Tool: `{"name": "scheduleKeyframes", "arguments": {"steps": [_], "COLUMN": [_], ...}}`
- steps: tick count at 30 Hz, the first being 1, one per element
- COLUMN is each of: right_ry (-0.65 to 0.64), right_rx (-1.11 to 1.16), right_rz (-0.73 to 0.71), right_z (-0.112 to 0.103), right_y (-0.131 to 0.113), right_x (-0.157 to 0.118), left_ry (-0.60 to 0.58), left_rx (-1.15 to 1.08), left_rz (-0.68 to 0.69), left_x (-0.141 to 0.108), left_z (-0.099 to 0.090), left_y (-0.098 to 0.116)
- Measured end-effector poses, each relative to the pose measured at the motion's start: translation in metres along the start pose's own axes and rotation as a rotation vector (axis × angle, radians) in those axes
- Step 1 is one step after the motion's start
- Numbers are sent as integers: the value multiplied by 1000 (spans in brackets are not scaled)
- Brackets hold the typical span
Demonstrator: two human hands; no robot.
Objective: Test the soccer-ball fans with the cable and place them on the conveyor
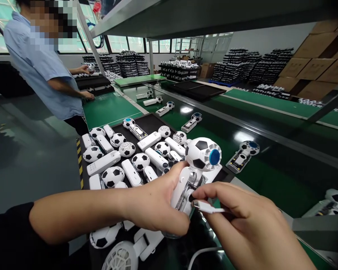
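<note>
My left hand [157, 204] is wrapped round the white handle of a device [202, 153] whose round head has a black-and-white football pattern and a blue disc. The device is tilted, head up. Close against the open side of its handle, my right hand [242, 210] pinches a white cable [210, 207] with a metal plug at its tip. The plug points at the handle; whether it touches cannot be made out. A black tray [154, 120] under and beyond my left hand bears several more football-headed devices, such as a white one [104, 162] lying on its side.
Several open devices, one [242, 156] at the right, lie on the green conveyor [214, 112]. A shelf [199, 18] hangs overhead. A person in a blue shirt [42, 71] stands at the left. Cardboard boxes [321, 69] and stacked trays [233, 65] stand behind.
</note>
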State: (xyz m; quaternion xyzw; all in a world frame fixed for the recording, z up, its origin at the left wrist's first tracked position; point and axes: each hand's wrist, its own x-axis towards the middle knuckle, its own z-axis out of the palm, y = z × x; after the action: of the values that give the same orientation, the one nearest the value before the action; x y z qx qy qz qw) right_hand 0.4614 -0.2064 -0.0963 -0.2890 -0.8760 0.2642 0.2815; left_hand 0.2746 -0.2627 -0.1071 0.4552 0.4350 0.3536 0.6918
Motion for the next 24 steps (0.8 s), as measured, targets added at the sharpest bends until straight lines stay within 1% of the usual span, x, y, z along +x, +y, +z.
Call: {"name": "scheduleKeyframes", "arguments": {"steps": [2, 4, 6, 8, 11, 13, 15, 17, 18, 19, 22, 23, 24], "right_ry": [-30, -57, -77, -72, 5, 56, 119, 155, 142, 97, -109, -129, -105], "right_rx": [2, 60, 100, 72, -50, -123, -178, -166, -113, -26, 390, 511, 581], "right_rz": [38, 96, 129, 147, 193, 243, 297, 337, 349, 358, 430, 472, 507], "right_z": [-2, -4, -5, -4, -3, -4, -9, -16, -20, -25, -37, -39, -41], "right_y": [1, 2, 3, 2, -1, -1, 1, 5, 6, 6, 0, -3, -7], "right_x": [-1, -3, -5, -6, -9, -8, -6, -4, -3, -3, -10, -13, -17], "left_ry": [-8, -13, -2, 16, 68, 101, 85, 33, 3, -25, -114, -134, -138], "left_rx": [48, 104, 172, 241, 306, 324, 326, 291, 251, 193, -27, -81, -112], "left_rz": [-21, -28, -7, 46, 147, 182, 187, 172, 164, 165, 227, 262, 289], "left_x": [0, 0, 0, 0, 1, 2, 2, 2, 1, 1, -1, -2, -3], "left_z": [1, 3, 5, 9, 14, 18, 20, 23, 24, 25, 26, 26, 27], "left_y": [-1, 0, 2, 4, 4, 4, 4, 6, 8, 10, 16, 19, 22]}}
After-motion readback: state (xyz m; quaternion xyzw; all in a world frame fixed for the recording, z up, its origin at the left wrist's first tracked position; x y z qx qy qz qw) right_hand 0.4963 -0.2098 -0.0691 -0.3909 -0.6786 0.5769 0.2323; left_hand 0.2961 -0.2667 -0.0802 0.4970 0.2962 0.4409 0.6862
